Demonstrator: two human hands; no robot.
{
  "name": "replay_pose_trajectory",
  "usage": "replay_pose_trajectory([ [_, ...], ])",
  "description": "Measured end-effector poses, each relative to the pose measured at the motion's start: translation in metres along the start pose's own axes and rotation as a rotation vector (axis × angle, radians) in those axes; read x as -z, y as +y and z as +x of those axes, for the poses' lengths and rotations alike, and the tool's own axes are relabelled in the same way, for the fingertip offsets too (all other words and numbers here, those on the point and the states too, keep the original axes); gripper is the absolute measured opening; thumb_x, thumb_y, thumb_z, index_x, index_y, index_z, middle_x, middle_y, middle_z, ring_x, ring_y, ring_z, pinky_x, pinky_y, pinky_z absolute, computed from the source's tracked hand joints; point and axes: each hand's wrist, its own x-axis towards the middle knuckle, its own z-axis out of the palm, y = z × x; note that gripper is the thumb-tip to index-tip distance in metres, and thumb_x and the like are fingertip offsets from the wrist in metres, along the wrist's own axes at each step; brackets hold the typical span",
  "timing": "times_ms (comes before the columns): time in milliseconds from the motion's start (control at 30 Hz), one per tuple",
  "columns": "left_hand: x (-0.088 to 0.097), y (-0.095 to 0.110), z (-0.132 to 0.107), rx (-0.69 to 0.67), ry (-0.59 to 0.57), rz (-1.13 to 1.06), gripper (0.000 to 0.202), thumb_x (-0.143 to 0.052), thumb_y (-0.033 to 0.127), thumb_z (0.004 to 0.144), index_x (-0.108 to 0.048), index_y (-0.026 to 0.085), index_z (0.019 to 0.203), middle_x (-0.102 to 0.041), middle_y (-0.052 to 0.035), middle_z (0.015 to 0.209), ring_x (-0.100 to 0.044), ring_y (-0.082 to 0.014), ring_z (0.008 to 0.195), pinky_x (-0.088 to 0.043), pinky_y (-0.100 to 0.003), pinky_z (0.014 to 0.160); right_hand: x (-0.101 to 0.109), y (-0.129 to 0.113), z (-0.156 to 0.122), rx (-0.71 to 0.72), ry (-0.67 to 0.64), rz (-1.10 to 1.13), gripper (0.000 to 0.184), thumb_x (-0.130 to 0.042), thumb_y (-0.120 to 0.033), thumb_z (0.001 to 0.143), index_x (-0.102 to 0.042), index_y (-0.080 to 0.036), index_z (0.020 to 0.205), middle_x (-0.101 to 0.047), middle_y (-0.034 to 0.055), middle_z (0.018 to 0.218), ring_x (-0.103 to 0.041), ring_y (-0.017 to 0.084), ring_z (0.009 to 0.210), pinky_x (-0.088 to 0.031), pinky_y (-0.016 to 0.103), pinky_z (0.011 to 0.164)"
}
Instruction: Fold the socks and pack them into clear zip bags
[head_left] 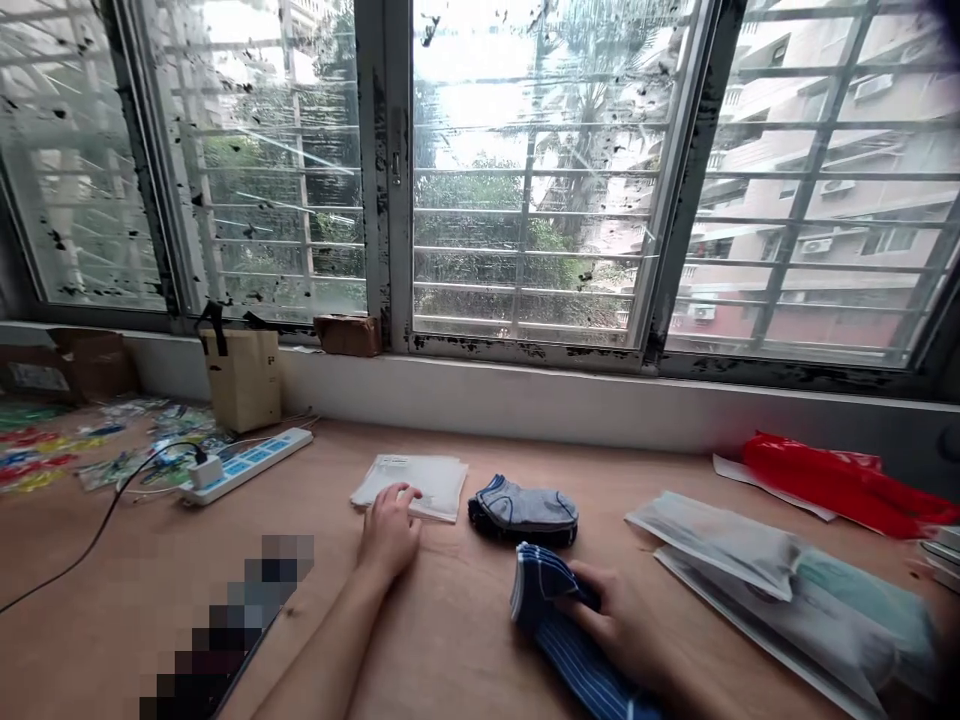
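My right hand (619, 610) grips a pair of navy blue socks (551, 590) with thin white stripes, thumb across the folded cuff. Part of the socks runs down under the hand to the bottom edge. Just beyond lies a small pile of folded socks (529, 508), grey with blue trim on top and black below. On the left, my left hand (391, 530) rests its fingers on the near edge of a stack of frosted white plastic bags (420, 480). Those fingers are apart and slightly bent, and I see no grasp on a bag.
Filled frosted bags (780, 590) lie at the right, with red plastic (832, 475) behind them. A power strip (251, 465), a paper bag (244, 380) and scattered colourful small packets (45, 450) occupy the left. A pixelated dark object (225, 640) lies near my left forearm. Windows line the back.
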Motion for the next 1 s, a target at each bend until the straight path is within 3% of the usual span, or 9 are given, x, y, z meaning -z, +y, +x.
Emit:
replay_pose_trajectory([
  [100, -0.004, -0.013, 0.001, 0.055, 0.001, 0.057, 0.025, -0.054, 0.008, 0.076, -0.07, 0.02, 0.091, -0.07, -0.0096, 0.107, -0.059, -0.0281, 0.106, -0.041, -0.042, 0.094, -0.003, 0.002, 0.0, 0.001, 0.019, -0.019, 0.023, -0.057, -0.039, 0.09, -0.067, -0.018, 0.088, -0.069, 0.0019, 0.081, -0.059, 0.02, 0.076, -0.043, 0.029, 0.068],
  [233, -0.004, -0.012, 0.002, 0.046, 0.039, 0.091, 0.021, -0.052, 0.014, 0.084, -0.071, 0.022, 0.083, -0.074, -0.007, 0.093, -0.062, -0.0288, 0.098, -0.04, -0.042, 0.09, -0.005, 0.005, 0.001, -0.001, 0.019, -0.007, 0.026, -0.057, -0.041, 0.09, -0.067, -0.018, 0.085, -0.068, 0.002, 0.08, -0.059, 0.02, 0.076, -0.043, 0.029, 0.067],
  [400, 0.009, -0.005, 0.003, -0.005, 0.198, 0.115, 0.023, -0.048, 0.018, 0.091, -0.071, 0.022, 0.095, -0.074, -0.0088, 0.103, -0.061, -0.0288, 0.104, -0.033, -0.044, 0.1, -0.004, 0.002, 0.0, 0.01, 0.03, -0.096, 0.019, -0.059, -0.035, 0.089, -0.067, -0.019, 0.082, -0.067, 0.0015, 0.078, -0.059, 0.019, 0.074, -0.045, 0.029, 0.069],
  [467, 0.015, 0.0, 0.003, -0.082, 0.343, 0.137, 0.023, -0.046, 0.019, 0.094, -0.069, 0.02, 0.098, -0.073, -0.0097, 0.101, -0.061, -0.0278, 0.103, -0.032, -0.043, 0.101, -0.002, -0.002, -0.001, 0.06, 0.041, -0.144, 0.015, -0.06, -0.032, 0.088, -0.068, -0.02, 0.084, -0.068, 0.0025, 0.087, -0.062, 0.019, 0.08, -0.047, 0.029, 0.074],
  [567, 0.026, 0.01, 0.0, -0.295, 0.551, 0.169, 0.021, -0.048, 0.016, 0.094, -0.068, 0.021, 0.088, -0.072, -0.0074, 0.091, -0.063, -0.0244, 0.092, -0.035, -0.04, 0.095, -0.002, -0.006, -0.004, 0.173, 0.038, -0.228, 0.012, -0.061, -0.03, 0.087, -0.07, -0.022, 0.089, -0.067, 0.0053, 0.11, -0.064, 0.02, 0.092, -0.049, 0.03, 0.083],
  [667, 0.038, 0.024, -0.003, -0.494, 0.635, 0.166, 0.023, -0.052, 0.009, 0.092, -0.068, 0.022, 0.083, -0.071, -0.0051, 0.091, -0.063, -0.0213, 0.089, -0.036, -0.037, 0.091, -0.003, -0.005, -0.006, 0.287, 0.044, -0.381, 0.016, -0.06, -0.027, 0.086, -0.071, -0.025, 0.098, -0.061, 0.0075, 0.13, -0.066, 0.02, 0.092, -0.052, 0.032, 0.082],
  [767, 0.047, 0.038, -0.006, -0.595, 0.709, 0.141, 0.024, -0.053, 0.007, 0.09, -0.07, 0.023, 0.093, -0.069, -0.0055, 0.091, -0.063, -0.0207, 0.089, -0.038, -0.037, 0.089, -0.005, -0.006, -0.007, 0.442, 0.071, -0.545, 0.03, -0.057, -0.019, 0.082, -0.07, -0.028, 0.107, -0.056, 0.0074, 0.139, -0.066, 0.022, 0.093, -0.054, 0.033, 0.077],
  [900, 0.05, 0.057, -0.013, -0.69, 0.747, 0.066, 0.024, -0.057, 0.008, 0.088, -0.069, 0.025, 0.1, -0.068, -0.0053, 0.091, -0.063, -0.0206, 0.088, -0.039, -0.037, 0.09, -0.004, -0.014, -0.006, 0.668, 0.147, -0.709, 0.033, -0.052, -0.014, 0.08, -0.069, -0.026, 0.105, -0.054, 0.0096, 0.143, -0.065, 0.024, 0.093, -0.057, 0.035, 0.071],
  [1000, 0.044, 0.078, -0.025, -0.767, 0.631, 0.022, 0.029, -0.055, 0.007, 0.089, -0.067, 0.026, 0.108, -0.068, -0.0042, 0.09, -0.063, -0.0192, 0.087, -0.039, -0.037, 0.092, -0.004, -0.02, -0.005, 0.798, 0.192, -0.763, 0.031, -0.05, -0.016, 0.084, -0.067, -0.026, 0.108, -0.057, 0.0105, 0.14, -0.065, 0.026, 0.098, -0.059, 0.035, 0.071],
])
